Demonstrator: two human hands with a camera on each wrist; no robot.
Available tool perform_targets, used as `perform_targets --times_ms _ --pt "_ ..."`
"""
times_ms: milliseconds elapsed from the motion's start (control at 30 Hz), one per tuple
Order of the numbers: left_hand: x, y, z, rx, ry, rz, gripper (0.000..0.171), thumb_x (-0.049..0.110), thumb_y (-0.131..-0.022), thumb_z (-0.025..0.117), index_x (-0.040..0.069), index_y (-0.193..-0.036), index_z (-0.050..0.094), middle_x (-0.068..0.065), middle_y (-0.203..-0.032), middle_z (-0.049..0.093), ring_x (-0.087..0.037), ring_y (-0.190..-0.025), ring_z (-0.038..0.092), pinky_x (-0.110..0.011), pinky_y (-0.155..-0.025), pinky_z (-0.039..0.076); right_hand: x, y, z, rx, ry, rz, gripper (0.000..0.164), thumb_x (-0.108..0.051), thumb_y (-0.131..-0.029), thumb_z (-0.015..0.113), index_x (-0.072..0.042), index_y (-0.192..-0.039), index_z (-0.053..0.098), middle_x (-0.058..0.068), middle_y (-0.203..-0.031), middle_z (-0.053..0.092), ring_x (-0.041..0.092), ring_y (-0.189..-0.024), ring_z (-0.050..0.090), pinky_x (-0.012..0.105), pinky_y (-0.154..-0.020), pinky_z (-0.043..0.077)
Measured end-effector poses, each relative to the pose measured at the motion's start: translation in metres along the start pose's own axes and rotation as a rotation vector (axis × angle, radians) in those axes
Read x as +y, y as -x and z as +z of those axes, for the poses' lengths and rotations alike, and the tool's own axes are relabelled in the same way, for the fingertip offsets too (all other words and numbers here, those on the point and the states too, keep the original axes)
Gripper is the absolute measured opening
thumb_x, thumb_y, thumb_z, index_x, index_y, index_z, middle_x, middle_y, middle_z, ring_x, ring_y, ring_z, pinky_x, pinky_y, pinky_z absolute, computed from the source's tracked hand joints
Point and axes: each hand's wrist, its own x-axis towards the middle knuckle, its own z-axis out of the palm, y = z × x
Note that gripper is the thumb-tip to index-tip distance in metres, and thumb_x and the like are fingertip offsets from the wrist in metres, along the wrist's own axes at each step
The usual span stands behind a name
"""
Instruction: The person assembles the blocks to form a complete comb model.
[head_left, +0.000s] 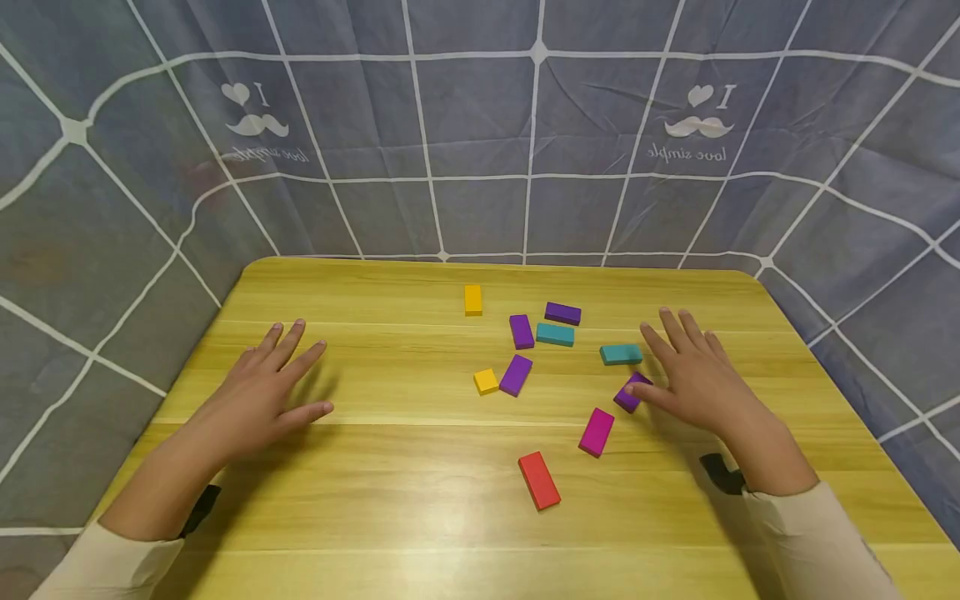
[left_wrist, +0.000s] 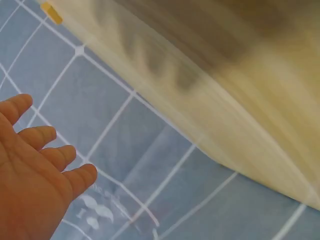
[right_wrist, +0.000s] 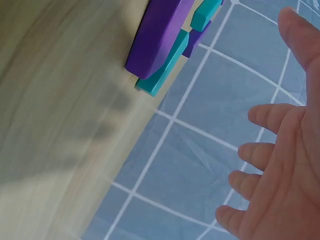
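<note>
My left hand (head_left: 258,387) hovers over the left side of the wooden table (head_left: 390,492), fingers spread and nothing held. Above the right side hangs my right hand (head_left: 693,379), also spread and holding nothing. In the head view its thumb overlaps a purple block (head_left: 628,395), while the right wrist view shows that palm apart from the blocks. Just left of its fingers lies a teal block (head_left: 621,355). Closer to me are a magenta block (head_left: 597,432) and a red block (head_left: 539,481). A second teal block (head_left: 555,335) rests among several purple blocks (head_left: 516,376).
A yellow block (head_left: 473,300) lies near the table's far edge, and a shorter-looking yellow block (head_left: 486,382) sits mid-table. Grey cloth (head_left: 480,117) with white grid lines stands behind the table and along both sides.
</note>
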Motion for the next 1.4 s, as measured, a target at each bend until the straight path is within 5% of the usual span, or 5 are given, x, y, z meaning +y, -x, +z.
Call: perform_targets --times_ms 433,933,1167,1400 --pt "0.005 -0.046 0.006 -0.101 -0.016 0.077 0.081 0.058 -0.094 0.059 0.009 -0.155 0.036 -0.022 -0.163 0.012 -0.045 -0.148 0.006 -0.07 -0.111 0.017 -0.008 -0.026 -0.001 -0.044 0.045 -0.081 0.091 -0.062 -0.091 0.059 -0.003 -0.155 0.032 0.027 -0.161 0.013 0.049 -0.147 0.004 0.072 -0.11 0.01" --pt "0.014 -0.082 0.026 -0.187 0.006 0.115 0.079 0.051 -0.094 0.063 0.01 -0.155 0.035 -0.021 -0.163 0.013 -0.044 -0.148 0.008 -0.066 -0.113 0.016 -0.011 -0.058 0.012 -0.07 -0.026 -0.178 0.082 -0.049 -0.094 0.064 -0.002 -0.153 0.035 0.027 -0.16 0.016 0.049 -0.146 0.01 0.069 -0.112 0.016" --pt "0.019 -0.102 0.035 -0.214 0.074 0.131 0.08 0.052 -0.095 0.061 0.01 -0.156 0.032 -0.022 -0.163 0.013 -0.044 -0.148 0.012 -0.062 -0.115 0.018 -0.014 -0.072 0.012 -0.037 0.005 -0.239 0.077 -0.043 -0.093 0.067 0.0 -0.151 0.039 0.029 -0.158 0.023 0.051 -0.144 0.018 0.066 -0.112 0.022" --pt "0.019 -0.127 0.045 -0.234 0.194 0.076 0.079 0.049 -0.096 0.061 0.011 -0.158 0.028 -0.02 -0.164 0.011 -0.041 -0.148 0.014 -0.059 -0.116 0.022 -0.011 -0.088 0.013 -0.046 -0.001 -0.251 0.073 -0.039 -0.094 0.067 0.001 -0.149 0.041 0.03 -0.156 0.026 0.05 -0.142 0.023 0.062 -0.114 0.023"
